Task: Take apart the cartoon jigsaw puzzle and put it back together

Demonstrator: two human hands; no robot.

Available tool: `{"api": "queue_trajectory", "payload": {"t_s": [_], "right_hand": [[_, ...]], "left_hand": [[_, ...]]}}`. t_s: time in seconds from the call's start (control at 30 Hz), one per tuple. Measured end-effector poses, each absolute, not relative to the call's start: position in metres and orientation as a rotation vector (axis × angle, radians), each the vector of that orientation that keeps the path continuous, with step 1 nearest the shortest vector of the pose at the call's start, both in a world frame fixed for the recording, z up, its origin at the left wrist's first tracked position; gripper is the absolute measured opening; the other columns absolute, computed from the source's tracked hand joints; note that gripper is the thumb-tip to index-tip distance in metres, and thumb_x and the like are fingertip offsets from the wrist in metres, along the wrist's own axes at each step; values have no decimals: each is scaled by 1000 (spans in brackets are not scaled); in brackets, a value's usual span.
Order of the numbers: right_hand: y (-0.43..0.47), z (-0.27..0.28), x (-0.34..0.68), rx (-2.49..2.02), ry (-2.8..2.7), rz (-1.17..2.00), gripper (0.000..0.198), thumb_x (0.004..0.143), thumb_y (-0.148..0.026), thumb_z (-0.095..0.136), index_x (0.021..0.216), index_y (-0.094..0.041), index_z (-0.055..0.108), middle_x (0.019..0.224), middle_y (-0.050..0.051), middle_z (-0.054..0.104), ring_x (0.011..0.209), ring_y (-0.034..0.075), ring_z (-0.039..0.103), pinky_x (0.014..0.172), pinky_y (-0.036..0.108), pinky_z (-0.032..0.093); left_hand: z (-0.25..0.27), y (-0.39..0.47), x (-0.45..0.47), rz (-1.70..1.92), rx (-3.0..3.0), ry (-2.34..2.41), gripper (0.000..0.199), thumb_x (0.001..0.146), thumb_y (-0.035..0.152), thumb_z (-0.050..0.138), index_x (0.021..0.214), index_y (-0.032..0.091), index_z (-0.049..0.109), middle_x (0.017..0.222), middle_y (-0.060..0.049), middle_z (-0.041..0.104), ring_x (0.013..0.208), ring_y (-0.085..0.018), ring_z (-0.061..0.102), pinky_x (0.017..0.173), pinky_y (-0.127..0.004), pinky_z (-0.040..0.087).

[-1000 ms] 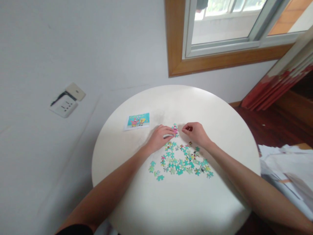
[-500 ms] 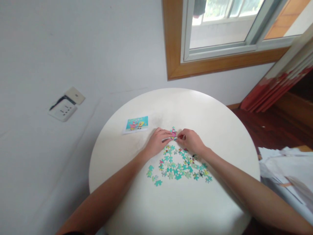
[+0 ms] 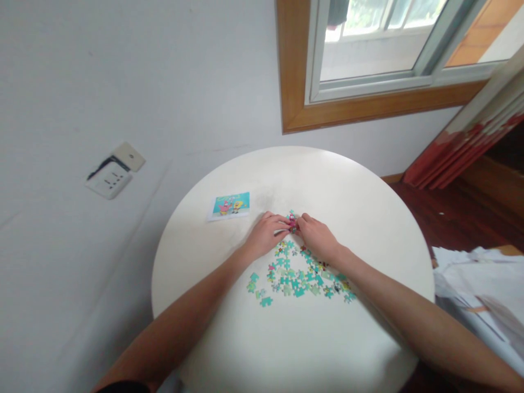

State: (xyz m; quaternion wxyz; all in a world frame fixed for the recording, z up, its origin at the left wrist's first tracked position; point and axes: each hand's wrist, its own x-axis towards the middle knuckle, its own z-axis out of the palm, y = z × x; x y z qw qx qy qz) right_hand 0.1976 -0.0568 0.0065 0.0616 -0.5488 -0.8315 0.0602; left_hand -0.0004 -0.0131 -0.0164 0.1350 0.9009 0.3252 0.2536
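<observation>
Round white bench point(image 3: 360, 202): puzzle pieces point(image 3: 299, 292) are scattered mid-surface, a pink-and-teal cluster point(image 3: 292, 216) set beyond, a picture card point(image 3: 231, 206) laid left.

Mostly teal on the pieces point(image 3: 300, 292), plain white on the table point(image 3: 347, 185), red and cream on the curtain point(image 3: 458, 147).

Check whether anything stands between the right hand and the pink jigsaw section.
Nothing visible does: the right hand is right at the pink jigsaw section, opposite the left hand. Loose jigsaw pieces lie nearer the wearer, outside that gap.
</observation>
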Motion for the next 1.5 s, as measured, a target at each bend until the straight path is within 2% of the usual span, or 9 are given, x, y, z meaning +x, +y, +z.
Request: {"api": "queue_trajectory", "payload": {"t_s": [0.27,0.47,0.73,0.9,1.1,1.23,1.4,1.5], "right_hand": [[-57,23,194,-1359,-2947,-177,21,95,-10,46,106,-10,64,101,17,65,88,24,66,75,31,52],[-51,22,189,-1182,-3044,-218,19,92,-7,50,100,-12,66,98,16,70,86,21,69,75,29,52],[-50,21,202,-1074,-3109,-374,24,94,-7,44,110,-8,63,100,18,68,84,22,68,72,32,53],[-44,20,214,-1030,-3076,-317,24,97,-10,42,113,-8,59,101,15,64,86,22,65,71,31,51],[-40,11,223,-1199,-2784,-103,25,102,-20,38,99,-12,61,91,8,61,76,15,61,70,27,44],[-41,5,226,-1225,-2683,-36,21,101,-19,42,95,-14,61,88,6,61,74,14,59,69,26,41],[-40,1,230,-1090,-2772,-112,21,102,-20,41,96,-14,61,90,7,61,74,15,57,66,27,41],[-39,-3,232,-1030,-2806,-176,19,101,-18,42,99,-13,60,92,8,62,77,16,57,67,27,43]], "left_hand": [[-10,-16,2,696,2635,919,14,90,20,64,97,26,74,111,-1,72,101,-19,60,93,-40,45],[-10,-17,1,694,2647,913,20,87,13,64,99,24,74,111,-2,72,101,-20,60,93,-39,46],[-10,-15,3,757,2577,916,12,85,15,68,93,23,74,106,-1,73,100,-18,64,91,-38,44],[-12,-15,4,817,2526,913,13,84,15,70,94,23,74,106,0,74,99,-17,65,90,-37,44],[-16,-14,3,825,2525,915,11,84,17,71,94,22,73,106,-1,73,101,-17,65,91,-36,44],[-12,-16,3,809,2514,909,9,85,18,70,92,22,72,107,-1,73,101,-17,65,92,-36,43],[-8,-17,3,825,2482,880,5,86,17,69,88,21,71,102,0,74,100,-17,66,93,-35,42],[-7,-19,3,856,2478,890,11,88,15,66,95,21,71,104,-1,74,101,-17,64,94,-35,43]]}}
